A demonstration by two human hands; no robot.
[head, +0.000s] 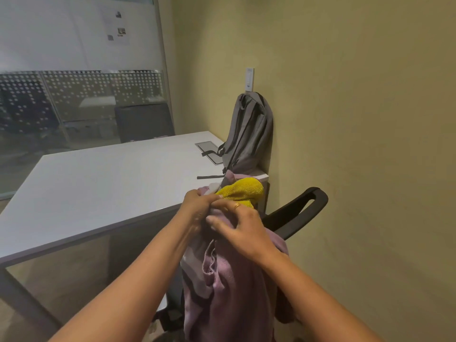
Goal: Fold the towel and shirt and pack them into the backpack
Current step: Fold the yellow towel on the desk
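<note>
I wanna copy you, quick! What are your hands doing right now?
Left hand: pinches the pink cloth at its top.
Right hand: on the same cloth; grip cannot be told.

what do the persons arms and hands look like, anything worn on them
The left forearm and right forearm are bare: no sleeve, watch or bracelet shows in the head view. The left hand wears nothing. The right hand has a thin gold-coloured ring on one of its fingers. Neither hand is gloved.

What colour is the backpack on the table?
Grey. The backpack shows best in the head view.
</note>
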